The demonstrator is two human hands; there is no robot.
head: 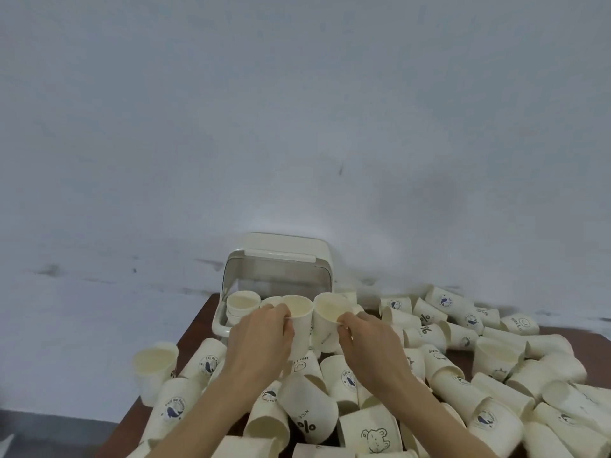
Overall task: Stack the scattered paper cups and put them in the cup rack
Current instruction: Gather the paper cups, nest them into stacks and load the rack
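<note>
Above the cluttered desk (pixel 198 312), left hand (pixel 261 338) and right hand (pixel 370 345) each pinch an upright cup; align rims squarely before nesting, then rack (pixel 228 289).

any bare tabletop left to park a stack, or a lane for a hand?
Little. A bare brown strip of table runs along the left edge, between the cup rack and the leaning left-edge cup. Another small patch shows at the right, behind the "HELLO" cup. Everywhere else loose cups crowd together, including under both hands.
</note>
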